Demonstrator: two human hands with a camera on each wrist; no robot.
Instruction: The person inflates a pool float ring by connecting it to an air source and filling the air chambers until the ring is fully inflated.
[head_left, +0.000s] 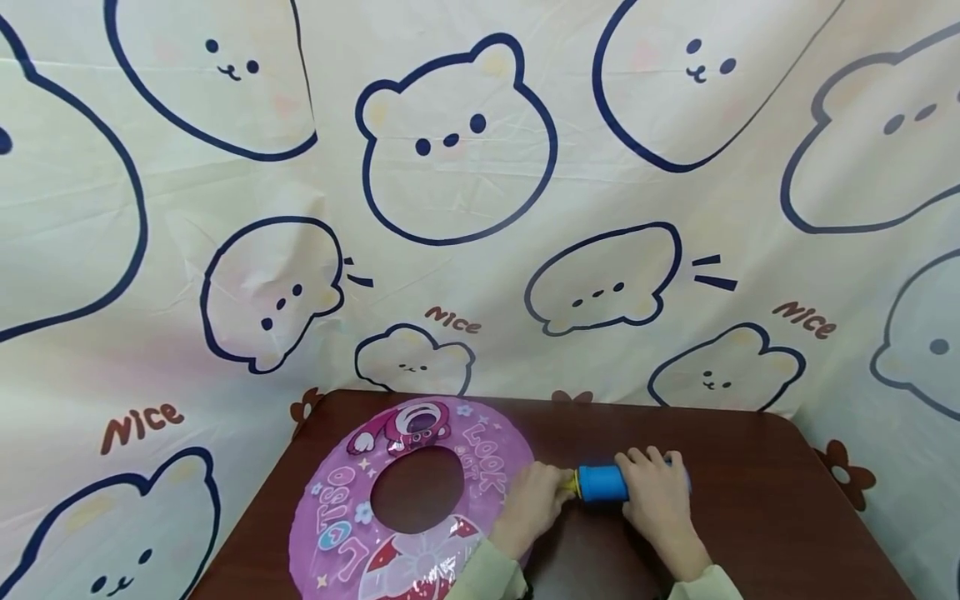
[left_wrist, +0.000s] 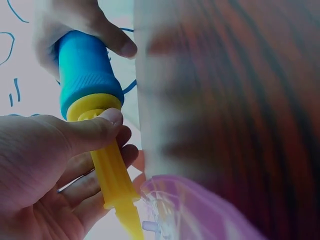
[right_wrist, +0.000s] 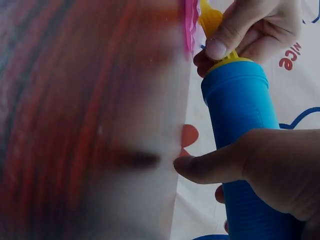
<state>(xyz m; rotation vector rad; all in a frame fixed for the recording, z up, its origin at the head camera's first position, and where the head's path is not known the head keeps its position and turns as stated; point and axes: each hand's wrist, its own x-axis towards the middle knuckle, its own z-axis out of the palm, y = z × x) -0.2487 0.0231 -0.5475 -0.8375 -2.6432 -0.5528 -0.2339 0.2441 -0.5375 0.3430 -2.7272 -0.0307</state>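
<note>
A hand pump with a blue barrel (head_left: 600,483) and a yellow nozzle (left_wrist: 110,172) is held sideways above the table. My left hand (head_left: 534,504) pinches the nozzle between thumb and fingers, close to the barrel. Around the far part of the barrel, my right hand (head_left: 660,500) has its fingers wrapped, while its thumb sticks out. A pink-purple swim ring (head_left: 315,500) with a cartoon print lies flat on the left, beside my left hand. In the left wrist view a clear valve (left_wrist: 150,226) shows by the nozzle's tip; whether they join cannot be seen.
The dark brown table (head_left: 780,500) has a glossy top, and its back edge meets a hanging cloth (head_left: 480,275) printed with bear outlines. More of this cloth hangs at both sides. The swim ring covers much of the table's left half.
</note>
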